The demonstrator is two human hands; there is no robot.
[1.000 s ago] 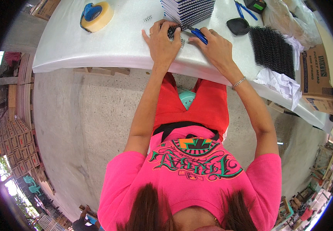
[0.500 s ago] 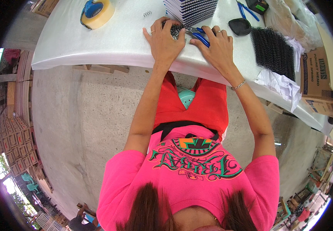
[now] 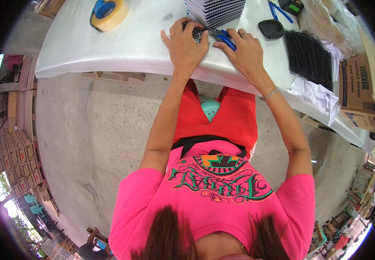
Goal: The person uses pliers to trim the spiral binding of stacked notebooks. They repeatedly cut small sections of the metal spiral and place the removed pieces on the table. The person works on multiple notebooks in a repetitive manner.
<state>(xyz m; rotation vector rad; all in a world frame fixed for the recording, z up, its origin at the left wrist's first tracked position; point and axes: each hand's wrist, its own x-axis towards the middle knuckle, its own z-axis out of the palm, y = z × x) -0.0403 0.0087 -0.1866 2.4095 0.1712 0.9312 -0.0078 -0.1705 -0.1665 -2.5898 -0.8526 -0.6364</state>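
Note:
My left hand (image 3: 187, 47) is closed around a small dark bundle of black wire coils (image 3: 198, 35), its fingers and thumb curled over the near side and hiding part of it. In my right hand (image 3: 246, 50) are blue-handled cutting pliers (image 3: 225, 40), their jaws pointing left at the coils. Whether the jaws touch the wire I cannot tell. Directly beyond both hands rises a stack of spiral-bound notebooks (image 3: 218, 11) with dark coil bindings. A short loose piece of spiral wire (image 3: 167, 17) lies left of the stack.
A yellowish tape roll (image 3: 111, 15) lies at the far left of the white-covered table (image 3: 79, 47). On the right are a small black dish (image 3: 271, 29), more blue-handled pliers (image 3: 279, 12), many black spiral coils (image 3: 308, 58), crumpled white paper (image 3: 315, 95) and a cardboard box (image 3: 355, 82).
The right hand and its pliers have shifted slightly, the fingers closing a little more around the handles. My left hand stays nearly still on the coils.

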